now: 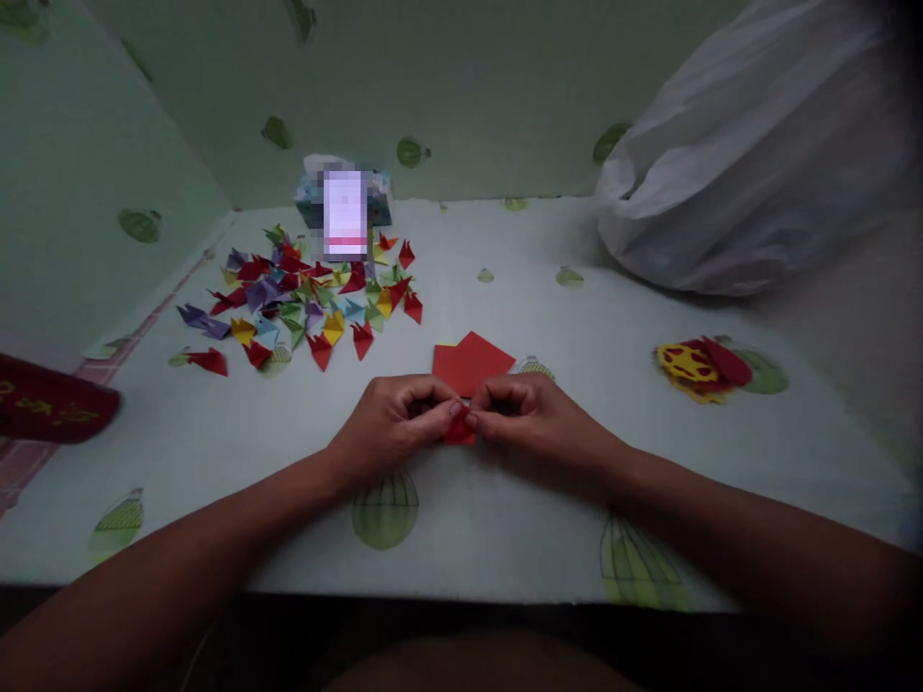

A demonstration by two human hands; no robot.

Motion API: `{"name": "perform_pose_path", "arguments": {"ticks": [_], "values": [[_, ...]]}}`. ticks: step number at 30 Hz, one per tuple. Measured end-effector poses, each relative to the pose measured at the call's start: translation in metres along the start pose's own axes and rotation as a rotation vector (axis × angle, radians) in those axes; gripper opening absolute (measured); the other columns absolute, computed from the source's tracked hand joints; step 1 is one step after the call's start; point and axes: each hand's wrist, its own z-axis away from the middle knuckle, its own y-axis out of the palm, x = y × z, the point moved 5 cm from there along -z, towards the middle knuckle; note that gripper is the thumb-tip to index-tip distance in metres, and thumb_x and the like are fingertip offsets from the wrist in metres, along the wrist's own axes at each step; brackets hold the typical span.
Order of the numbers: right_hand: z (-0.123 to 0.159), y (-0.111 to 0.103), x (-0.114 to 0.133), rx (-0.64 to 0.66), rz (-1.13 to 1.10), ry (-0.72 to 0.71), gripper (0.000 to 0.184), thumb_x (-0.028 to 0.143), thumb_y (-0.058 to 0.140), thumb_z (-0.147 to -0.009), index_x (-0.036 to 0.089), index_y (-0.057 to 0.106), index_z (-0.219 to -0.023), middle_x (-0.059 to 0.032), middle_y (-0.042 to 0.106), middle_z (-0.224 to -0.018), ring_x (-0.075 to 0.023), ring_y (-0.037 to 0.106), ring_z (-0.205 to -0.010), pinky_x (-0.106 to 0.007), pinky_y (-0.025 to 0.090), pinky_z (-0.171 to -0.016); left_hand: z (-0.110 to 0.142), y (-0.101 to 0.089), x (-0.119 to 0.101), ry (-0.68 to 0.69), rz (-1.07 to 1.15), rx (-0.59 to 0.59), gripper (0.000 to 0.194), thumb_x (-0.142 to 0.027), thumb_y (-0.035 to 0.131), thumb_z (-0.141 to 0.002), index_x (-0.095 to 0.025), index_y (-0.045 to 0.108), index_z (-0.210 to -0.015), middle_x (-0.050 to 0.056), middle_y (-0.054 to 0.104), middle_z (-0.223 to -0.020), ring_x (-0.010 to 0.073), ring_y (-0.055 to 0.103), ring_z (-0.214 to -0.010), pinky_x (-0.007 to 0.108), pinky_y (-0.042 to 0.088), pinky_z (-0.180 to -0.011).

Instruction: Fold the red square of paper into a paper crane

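Both hands, the left hand (393, 420) and right hand (526, 415), pinch a small red paper piece (460, 432) between fingertips just above the table (505, 500), near the red paper sheets (470, 361); the fold, seemingly half-hidden, could slip crooked or tear under uneven pressure.

Nothing readable here, honestly. The box (344, 207) at the back of the table (505, 481) has its front blurred out, and the red packet (50, 402) on the left edge carries some gold marks, but they're too small and dim to make out.
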Motion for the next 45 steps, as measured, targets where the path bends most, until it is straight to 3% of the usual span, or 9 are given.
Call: {"name": "perform_pose_path", "arguments": {"ticks": [8, 13, 18, 26, 34, 45], "values": [[0.001, 0.002, 0.002, -0.006, 0.045, -0.028, 0.025, 0.032, 0.065, -0.086, 0.016, 0.060, -0.067, 0.0015, 0.055, -0.062, -0.0109, 0.045, -0.059, -0.024, 0.033, -0.053, 0.000, 0.001, -0.001, -0.023, 0.003, -0.036, 0.014, -0.026, 0.069, -0.081, -0.015, 0.072, -0.073, 0.002, 0.069, -0.067, 0.0114, 0.057, -0.061, 0.021, 0.043, -0.056], [0.003, -0.004, 0.013, -0.067, -0.033, -0.246, 0.020, 0.036, 0.068, -0.090, 0.018, 0.062, -0.084, 0.0000, 0.060, -0.076, -0.0127, 0.052, -0.067, -0.026, 0.042, -0.061, 0.000, -0.003, 0.006, -0.135, 0.249, -0.135, 0.015, -0.029, 0.070, -0.079, -0.015, 0.069, -0.075, 0.000, 0.066, -0.067, 0.0093, 0.055, -0.058, 0.020, 0.042, -0.054], [0.006, -0.002, 0.017, -0.094, 0.166, -0.481, 0.010, 0.028, 0.072, -0.091, 0.021, 0.068, -0.086, -0.0038, 0.064, -0.089, -0.0175, 0.058, -0.083, -0.032, 0.049, -0.076, 0.001, -0.001, 0.008, -0.131, 0.333, -0.151, 0.013, -0.028, 0.073, -0.079, -0.015, 0.071, -0.077, 0.000, 0.069, -0.071, 0.0086, 0.056, -0.061, 0.020, 0.044, -0.058], [0.006, -0.001, 0.017, -0.098, 0.175, -0.443, 0.014, 0.022, 0.064, -0.095, 0.019, 0.067, -0.081, -0.0048, 0.068, -0.089, -0.0185, 0.063, -0.087, -0.033, 0.049, -0.079, 0.004, 0.001, 0.005, -0.073, 0.336, -0.196, 0.012, -0.027, 0.074, -0.079, -0.015, 0.072, -0.078, 0.000, 0.068, -0.069, 0.0091, 0.058, -0.063, 0.020, 0.045, -0.059], [0.007, 0.001, 0.013, -0.139, 0.170, -0.348, 0.017, 0.022, 0.064, -0.093, 0.017, 0.066, -0.077, -0.0022, 0.066, -0.074, -0.0144, 0.059, -0.069, -0.027, 0.044, -0.064, 0.006, 0.006, 0.001, -0.051, 0.346, -0.145, 0.013, -0.026, 0.072, -0.081, -0.014, 0.072, -0.078, 0.001, 0.070, -0.070, 0.0101, 0.062, -0.063, 0.020, 0.049, -0.060], [0.007, 0.000, 0.012, -0.165, 0.159, -0.299, 0.019, 0.023, 0.063, -0.092, 0.016, 0.064, -0.074, -0.0015, 0.063, -0.071, -0.0132, 0.055, -0.065, -0.026, 0.041, -0.061, 0.004, 0.008, 0.006, -0.037, 0.362, -0.080, 0.017, -0.030, 0.068, -0.088, -0.014, 0.072, -0.082, 0.001, 0.070, -0.071, 0.0079, 0.056, -0.059, 0.018, 0.046, -0.054]]}}
